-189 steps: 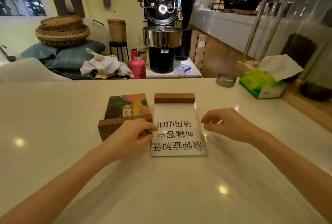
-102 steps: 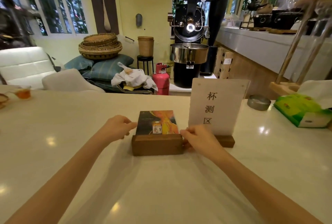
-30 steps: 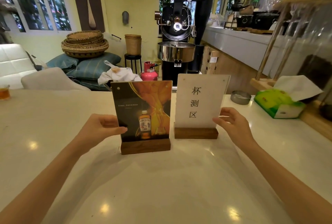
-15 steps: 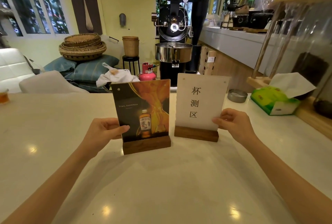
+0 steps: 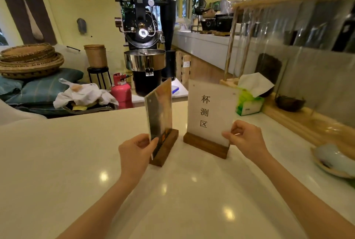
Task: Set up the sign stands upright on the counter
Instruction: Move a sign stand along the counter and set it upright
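Note:
Two sign stands on wooden bases stand upright on the white counter [image 5: 67,162]. The picture sign stand [image 5: 160,112] on the left is turned nearly edge-on, its acrylic panel glaring; my left hand [image 5: 137,152] pinches the panel's near lower edge. The white sign stand [image 5: 210,112] with three black characters faces me on the right, angled slightly. My right hand [image 5: 245,139] pinches its lower right corner just above the base [image 5: 205,145].
A green tissue box [image 5: 248,102] sits behind the white sign. A shallow dish [image 5: 334,160] lies at the counter's right edge, beside a wooden rail [image 5: 299,121] and glass screen. A coffee roaster [image 5: 145,46] and red gas cylinder [image 5: 121,93] stand beyond the counter.
The picture sign has swung from facing me to almost edge-on, turned by my left hand. The white sign has rotated slightly. My view has shifted to the right.

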Demonstrator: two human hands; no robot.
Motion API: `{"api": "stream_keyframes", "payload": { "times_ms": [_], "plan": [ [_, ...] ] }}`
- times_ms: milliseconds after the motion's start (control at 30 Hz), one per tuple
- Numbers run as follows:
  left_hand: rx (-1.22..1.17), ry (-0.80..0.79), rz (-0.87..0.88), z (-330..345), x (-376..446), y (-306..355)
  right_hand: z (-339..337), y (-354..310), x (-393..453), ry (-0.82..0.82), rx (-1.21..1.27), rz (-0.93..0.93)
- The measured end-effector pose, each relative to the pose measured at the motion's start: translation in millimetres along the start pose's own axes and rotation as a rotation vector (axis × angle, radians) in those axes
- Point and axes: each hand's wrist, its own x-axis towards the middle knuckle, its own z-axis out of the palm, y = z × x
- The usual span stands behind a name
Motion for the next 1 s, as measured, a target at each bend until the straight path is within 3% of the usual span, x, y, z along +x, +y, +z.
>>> {"api": "stream_keyframes", "payload": {
  "times_ms": [233, 600, 1000],
  "plan": [
    [-0.163, -0.032, -0.038, 95.5, -7.8, 45.7, -49.1, 33.9, 8.7, 0.181, -0.105, 0.043],
    [-0.219, -0.153, -0.090, 226.3, -11.6, 102.6, -105.3, 75.2, 37.7, 0.227, -0.149, 0.233],
    [-0.258, -0.187, -0.109, 299.0, -26.4, 137.9, -135.0, 94.8, 48.9, 0.333, -0.220, 0.207]
  ]
}}
